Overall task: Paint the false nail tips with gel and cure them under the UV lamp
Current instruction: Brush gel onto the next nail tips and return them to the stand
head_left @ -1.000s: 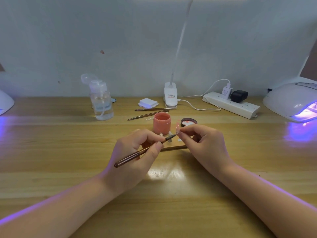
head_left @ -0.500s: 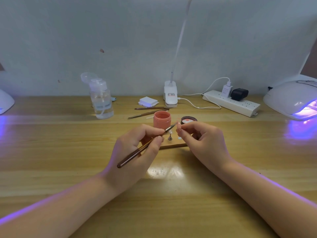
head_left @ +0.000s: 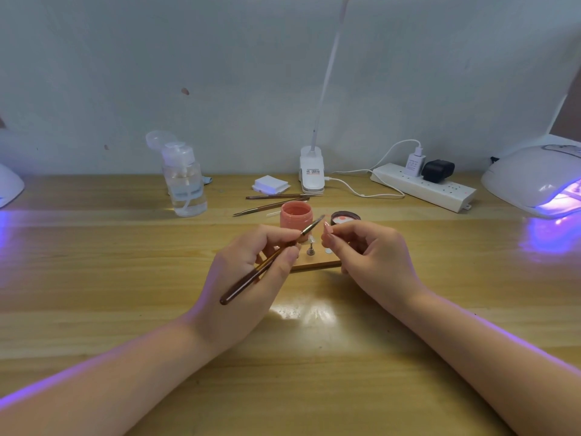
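My left hand (head_left: 248, 278) grips a brown-handled gel brush (head_left: 251, 278), its tip raised toward the right, just in front of the open pink gel jar (head_left: 296, 215). My right hand (head_left: 371, 259) pinches a pink-painted false nail tip (head_left: 327, 229) between thumb and forefinger, a short gap from the bristles. Below the hands lies a wooden nail stand (head_left: 317, 265) with a small metal peg (head_left: 310, 248) and a clear tip on it. The jar's dark lid (head_left: 345, 217) lies to the right of the jar. A white UV lamp (head_left: 534, 179) glows purple at the far right.
A clear pump bottle (head_left: 185, 180) stands back left, with cotton pads (head_left: 270, 185), two spare brushes (head_left: 273, 201), a clip desk lamp (head_left: 312, 171) and a power strip (head_left: 424, 187) along the wall. Another lamp's edge (head_left: 9, 187) shows at far left.
The brush tip has lifted off the nail tip and risen slightly; both hands sit a little higher and a small gap has opened between bristles and nail.
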### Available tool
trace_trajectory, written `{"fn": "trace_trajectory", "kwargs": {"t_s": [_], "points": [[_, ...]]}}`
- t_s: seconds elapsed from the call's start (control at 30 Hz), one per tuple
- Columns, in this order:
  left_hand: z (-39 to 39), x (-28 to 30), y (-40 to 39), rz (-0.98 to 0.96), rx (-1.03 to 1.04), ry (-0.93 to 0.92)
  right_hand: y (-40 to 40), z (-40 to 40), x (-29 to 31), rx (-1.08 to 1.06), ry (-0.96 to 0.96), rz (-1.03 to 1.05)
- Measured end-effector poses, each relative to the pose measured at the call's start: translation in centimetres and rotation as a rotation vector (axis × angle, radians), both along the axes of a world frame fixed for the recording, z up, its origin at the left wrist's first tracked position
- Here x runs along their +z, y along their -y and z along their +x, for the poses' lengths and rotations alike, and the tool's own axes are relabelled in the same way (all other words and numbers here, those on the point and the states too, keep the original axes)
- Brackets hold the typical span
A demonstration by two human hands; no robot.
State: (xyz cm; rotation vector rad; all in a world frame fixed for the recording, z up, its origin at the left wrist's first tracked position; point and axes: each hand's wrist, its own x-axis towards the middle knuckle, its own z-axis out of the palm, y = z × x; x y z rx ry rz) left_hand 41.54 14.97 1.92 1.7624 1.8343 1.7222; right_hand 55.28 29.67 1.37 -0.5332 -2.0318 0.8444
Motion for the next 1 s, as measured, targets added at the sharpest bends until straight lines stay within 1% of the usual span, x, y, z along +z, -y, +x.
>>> {"fn": "trace_trajectory", "kwargs": {"t_s": [0.1,0.23,0.37,0.43,0.53,0.7,0.9,1.0], "points": [[0.06,-0.01,0.10,-0.018,-0.033,-0.017,-0.03,0.06,0.01,0.011,-0.003,-0.012],[0.00,0.07,0.33,0.035,-0.049,-0.003,-0.14,0.10,0.02,0.020,0.004,-0.037],[-0.02,0.02,0.10,0.010,-0.014,0.080,-0.13,0.04,0.00,0.040,0.000,-0.048],[0.00,-0.10,0.07,-0.023,-0.034,0.063,-0.25,0.02,-0.03,0.060,-0.011,-0.072],[0.08,-0.07,0.26,-0.005,-0.048,0.024,-0.51,0.03,0.02,0.093,-0.050,-0.158],[0.05,0.05,0.08,0.030,-0.023,0.103,-0.58,-0.02,0.00,0.107,-0.056,-0.167],[0.13,-0.04,0.05,-0.032,-0.035,0.047,-0.55,-0.06,0.02,0.099,-0.067,-0.156],[0.06,0.02,0.31,0.000,-0.059,0.024,-0.55,-0.02,-0.01,0.089,-0.064,-0.155]]}}
